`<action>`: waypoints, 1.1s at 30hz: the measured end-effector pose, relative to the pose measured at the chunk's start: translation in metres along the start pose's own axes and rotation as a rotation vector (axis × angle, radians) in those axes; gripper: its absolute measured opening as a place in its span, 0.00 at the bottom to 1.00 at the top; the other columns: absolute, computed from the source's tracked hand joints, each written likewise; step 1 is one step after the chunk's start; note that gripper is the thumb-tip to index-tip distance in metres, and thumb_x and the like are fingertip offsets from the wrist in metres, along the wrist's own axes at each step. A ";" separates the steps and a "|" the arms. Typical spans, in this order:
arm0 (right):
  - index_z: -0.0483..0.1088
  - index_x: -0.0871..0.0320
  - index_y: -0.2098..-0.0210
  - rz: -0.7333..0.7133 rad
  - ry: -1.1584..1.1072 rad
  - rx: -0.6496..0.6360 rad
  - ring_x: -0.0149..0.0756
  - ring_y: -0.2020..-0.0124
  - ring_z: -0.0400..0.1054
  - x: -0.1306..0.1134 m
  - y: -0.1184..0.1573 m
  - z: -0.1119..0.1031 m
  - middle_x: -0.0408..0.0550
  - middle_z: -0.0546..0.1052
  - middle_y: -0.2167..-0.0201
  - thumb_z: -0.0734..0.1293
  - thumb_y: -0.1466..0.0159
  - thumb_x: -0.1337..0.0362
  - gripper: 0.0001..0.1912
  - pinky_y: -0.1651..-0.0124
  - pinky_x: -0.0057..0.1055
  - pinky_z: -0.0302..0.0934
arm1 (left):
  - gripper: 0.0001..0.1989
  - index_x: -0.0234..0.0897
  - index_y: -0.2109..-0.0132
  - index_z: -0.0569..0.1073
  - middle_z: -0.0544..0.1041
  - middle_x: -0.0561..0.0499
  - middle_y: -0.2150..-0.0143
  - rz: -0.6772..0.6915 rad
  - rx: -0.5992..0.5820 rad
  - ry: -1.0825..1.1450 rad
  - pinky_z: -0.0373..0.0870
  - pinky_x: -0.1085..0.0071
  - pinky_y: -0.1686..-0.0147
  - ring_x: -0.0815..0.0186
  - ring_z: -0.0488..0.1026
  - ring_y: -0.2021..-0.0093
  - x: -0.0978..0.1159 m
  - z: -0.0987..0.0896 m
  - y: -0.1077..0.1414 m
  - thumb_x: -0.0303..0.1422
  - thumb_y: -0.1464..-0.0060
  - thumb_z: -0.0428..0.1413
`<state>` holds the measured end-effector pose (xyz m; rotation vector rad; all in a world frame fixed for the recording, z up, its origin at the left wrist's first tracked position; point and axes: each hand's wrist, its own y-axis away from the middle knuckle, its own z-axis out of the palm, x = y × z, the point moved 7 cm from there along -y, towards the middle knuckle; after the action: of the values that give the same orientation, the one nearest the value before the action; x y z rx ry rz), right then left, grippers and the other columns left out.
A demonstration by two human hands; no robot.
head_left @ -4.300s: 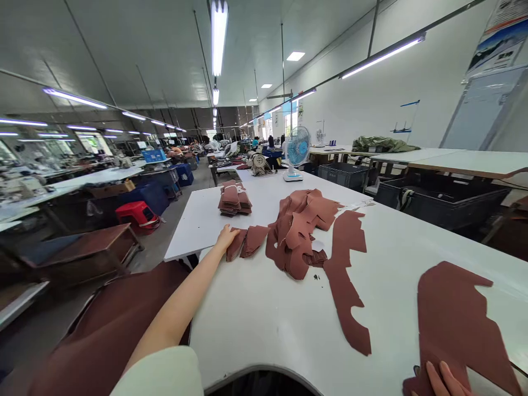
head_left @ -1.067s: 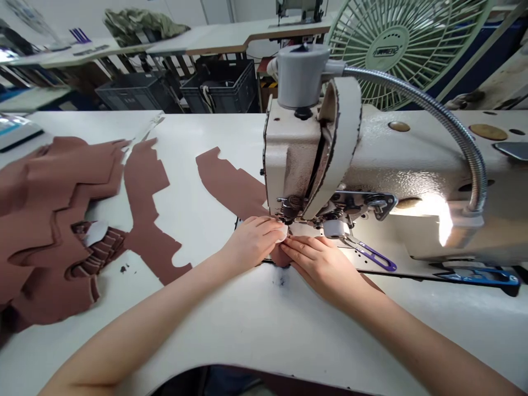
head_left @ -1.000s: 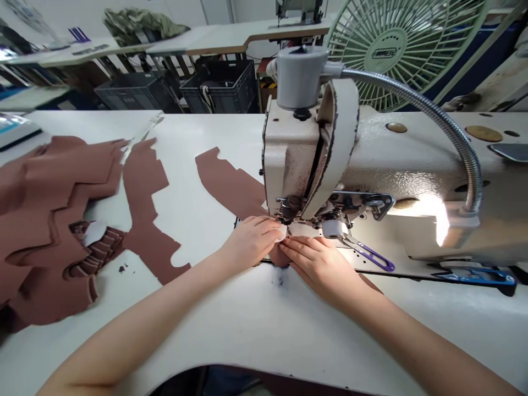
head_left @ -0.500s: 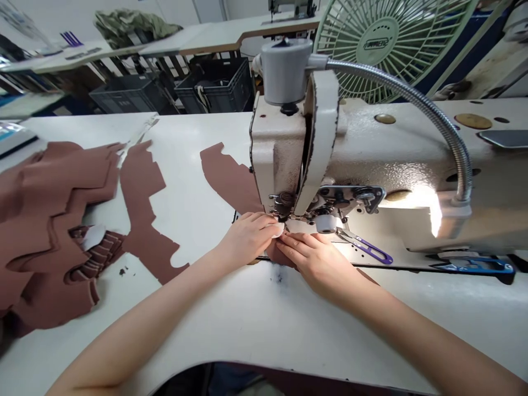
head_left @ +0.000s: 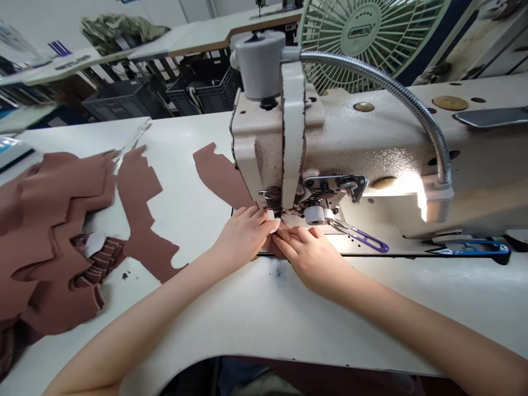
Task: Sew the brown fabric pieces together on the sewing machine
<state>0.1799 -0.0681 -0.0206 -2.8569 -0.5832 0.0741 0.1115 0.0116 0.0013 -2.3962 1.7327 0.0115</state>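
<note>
As two bare hands meet at the needle of an industrial sewing machine (head_left: pixel 355 137), a small piece of reddish-brown fabric (head_left: pixel 275 248) lies pressed between them, just under the presser foot (head_left: pixel 284 211). The work in hand appears to be guiding this piece at the needle, and the position seems to call for its edge to stay steady and square to the foot.

The left hand (head_left: pixel 243 236) is curled, its fingertips bearing down at 3 o'clock from the knuckles, beside a white sliver of material (head_left: pixel 273 225). The right hand (head_left: pixel 309 257) lies flatter, fingers together and angled toward 10 o'clock, its fingertips (head_left: pixel 289 235) just beside those of the left hand. Both hands press on the fabric, which sits at about 3 o'clock from the left hand and 10 o'clock from the right; whether either one pinches it cannot be told.

Purple-handled thread snips (head_left: pixel 363 239) rest at 2 o'clock from the right hand on the white work table (head_left: pixel 185 324). A long cut brown panel (head_left: pixel 218 175) lies at 11 o'clock from the hands, partly passing behind the machine, with a second panel (head_left: pixel 142 236) at 10 o'clock and a heap of cut pieces (head_left: pixel 45 236) at 9 o'clock. A green electric fan (head_left: pixel 358 33) stands behind the machine at 1 o'clock.
</note>
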 end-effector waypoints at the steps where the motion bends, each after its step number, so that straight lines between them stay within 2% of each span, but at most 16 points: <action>1: 0.64 0.69 0.44 0.006 0.004 -0.009 0.47 0.54 0.60 0.000 -0.001 0.000 0.60 0.70 0.46 0.58 0.40 0.74 0.24 0.64 0.39 0.56 | 0.07 0.38 0.60 0.72 0.71 0.50 0.68 0.001 -0.011 -0.003 0.63 0.66 0.65 0.61 0.68 0.64 0.001 -0.002 0.000 0.27 0.43 0.50; 8: 0.67 0.69 0.48 0.110 -0.009 -0.075 0.48 0.57 0.60 -0.006 -0.015 0.006 0.60 0.74 0.55 0.58 0.40 0.73 0.20 0.67 0.40 0.56 | 0.10 0.36 0.64 0.72 0.74 0.47 0.64 -0.026 -0.117 0.012 0.64 0.66 0.63 0.62 0.70 0.64 0.006 -0.008 -0.011 0.23 0.44 0.47; 12: 0.71 0.67 0.60 0.160 -0.051 -0.047 0.49 0.59 0.62 -0.016 -0.023 0.011 0.59 0.74 0.62 0.59 0.42 0.75 0.13 0.63 0.41 0.59 | 0.10 0.34 0.67 0.72 0.75 0.46 0.64 -0.078 -0.238 0.047 0.65 0.66 0.64 0.61 0.71 0.64 0.005 -0.006 -0.019 0.22 0.44 0.47; 15: 0.71 0.67 0.65 0.135 -0.187 0.085 0.46 0.60 0.64 -0.020 -0.024 0.004 0.58 0.74 0.66 0.57 0.41 0.78 0.12 0.58 0.40 0.62 | 0.11 0.34 0.70 0.70 0.74 0.47 0.68 -0.107 -0.335 0.047 0.64 0.67 0.67 0.62 0.70 0.67 0.005 -0.003 -0.023 0.21 0.46 0.46; 18: 0.70 0.64 0.69 0.113 -0.410 0.276 0.41 0.63 0.65 -0.017 -0.022 -0.008 0.53 0.73 0.71 0.54 0.39 0.78 0.14 0.59 0.34 0.64 | 0.11 0.34 0.71 0.69 0.73 0.48 0.71 -0.121 -0.368 0.020 0.60 0.69 0.73 0.64 0.68 0.72 0.005 0.000 -0.025 0.21 0.45 0.45; 20: 0.69 0.62 0.72 0.102 -0.486 0.328 0.39 0.67 0.64 -0.016 -0.021 -0.010 0.51 0.72 0.75 0.54 0.39 0.78 0.15 0.62 0.33 0.64 | 0.11 0.34 0.72 0.68 0.71 0.49 0.73 -0.135 -0.384 0.008 0.57 0.70 0.75 0.65 0.67 0.74 0.005 0.002 -0.024 0.21 0.45 0.45; 22: 0.69 0.62 0.74 0.087 -0.480 0.314 0.40 0.67 0.64 -0.019 -0.021 -0.007 0.52 0.72 0.76 0.55 0.41 0.78 0.14 0.63 0.34 0.65 | 0.10 0.34 0.72 0.68 0.70 0.49 0.74 -0.136 -0.404 0.031 0.57 0.70 0.75 0.65 0.66 0.74 0.005 0.004 -0.022 0.21 0.46 0.46; 24: 0.71 0.64 0.71 0.063 -0.411 0.268 0.42 0.65 0.65 -0.025 -0.019 -0.003 0.54 0.74 0.72 0.56 0.42 0.77 0.13 0.61 0.36 0.65 | 0.09 0.35 0.70 0.69 0.71 0.50 0.72 -0.120 -0.392 0.073 0.59 0.70 0.72 0.66 0.67 0.73 0.006 0.002 -0.020 0.21 0.46 0.47; 26: 0.73 0.69 0.63 0.030 -0.281 0.226 0.45 0.60 0.66 -0.033 -0.016 0.002 0.58 0.76 0.65 0.58 0.42 0.76 0.13 0.57 0.39 0.65 | 0.09 0.36 0.69 0.70 0.71 0.51 0.71 -0.086 -0.354 0.094 0.60 0.69 0.68 0.65 0.68 0.70 0.006 -0.002 -0.017 0.22 0.45 0.48; 29: 0.68 0.78 0.50 -0.020 -0.096 0.200 0.50 0.50 0.65 -0.044 -0.010 0.006 0.67 0.73 0.53 0.59 0.41 0.74 0.21 0.49 0.42 0.63 | 0.10 0.38 0.67 0.72 0.70 0.52 0.71 -0.030 -0.289 0.071 0.60 0.69 0.66 0.65 0.69 0.67 0.004 -0.005 -0.011 0.22 0.44 0.49; 31: 0.65 0.81 0.47 -0.030 -0.051 0.196 0.52 0.47 0.63 -0.047 -0.009 0.008 0.69 0.71 0.49 0.60 0.40 0.73 0.23 0.47 0.42 0.62 | 0.11 0.39 0.65 0.73 0.71 0.52 0.70 -0.009 -0.235 0.057 0.60 0.69 0.66 0.65 0.70 0.65 0.002 -0.004 -0.007 0.21 0.44 0.47; 33: 0.65 0.79 0.46 -0.025 -0.054 0.176 0.52 0.47 0.64 -0.046 -0.011 0.010 0.67 0.72 0.49 0.60 0.39 0.72 0.23 0.46 0.42 0.62 | 0.12 0.38 0.63 0.73 0.72 0.51 0.68 0.005 -0.178 0.049 0.61 0.69 0.65 0.66 0.70 0.65 0.001 -0.004 -0.004 0.22 0.42 0.46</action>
<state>0.1324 -0.0742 -0.0274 -2.6840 -0.5916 0.1890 0.1156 0.0114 0.0055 -2.5365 1.8309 0.1126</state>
